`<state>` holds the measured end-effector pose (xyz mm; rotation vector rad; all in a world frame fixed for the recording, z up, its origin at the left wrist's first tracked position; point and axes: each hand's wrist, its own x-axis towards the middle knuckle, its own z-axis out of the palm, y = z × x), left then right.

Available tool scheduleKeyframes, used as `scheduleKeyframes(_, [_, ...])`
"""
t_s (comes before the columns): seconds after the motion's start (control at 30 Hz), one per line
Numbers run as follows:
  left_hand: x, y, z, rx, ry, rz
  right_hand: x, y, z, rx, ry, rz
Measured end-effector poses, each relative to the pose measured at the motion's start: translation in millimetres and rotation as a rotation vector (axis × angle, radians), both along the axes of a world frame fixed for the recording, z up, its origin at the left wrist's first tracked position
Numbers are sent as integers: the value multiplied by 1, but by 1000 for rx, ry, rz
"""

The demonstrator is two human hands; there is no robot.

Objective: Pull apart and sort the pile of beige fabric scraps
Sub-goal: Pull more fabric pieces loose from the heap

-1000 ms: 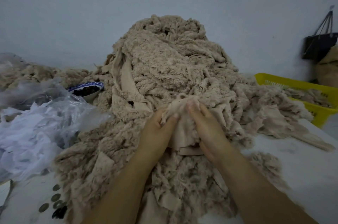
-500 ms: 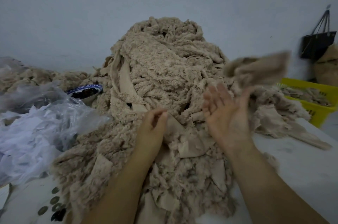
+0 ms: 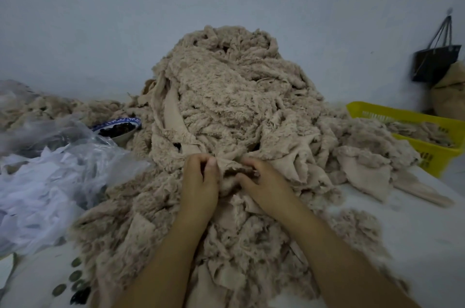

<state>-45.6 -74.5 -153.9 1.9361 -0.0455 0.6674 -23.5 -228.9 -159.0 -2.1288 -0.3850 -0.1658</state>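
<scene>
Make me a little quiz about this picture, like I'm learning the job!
1. True or false: the basket is red.
2. Where is the bowl? A: left of the pile. B: right of it.
3. Fill in: the left hand and the right hand both grip one ___.

Key: 1 false, it is yellow. 2 A. 3 scrap.

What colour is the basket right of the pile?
Yellow basket, clearest in the head view.
</scene>
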Motion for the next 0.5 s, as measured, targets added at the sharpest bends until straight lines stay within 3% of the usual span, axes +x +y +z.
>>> scheduleKeyframes(0.07, [-3,-3,3,-62,-2,-57,-3,4,-1,-67,-26,54])
scheduleKeyframes(0.13, [-4,-7,6,-53,-8,-67,-2,5,-1,-78,-93,-35])
scheduleKeyframes(0.3, [-6,-6,14,-121,-110,7,4,-13,5,195,-90,-366])
scheduleKeyframes(0.4, [-9,-3,17,-156,-181,134,3,-14,7,305,-59,-413])
scheduleKeyframes(0.5, [-9,-1,18,-161,-203,128,2,-13,10,394,-32,-413])
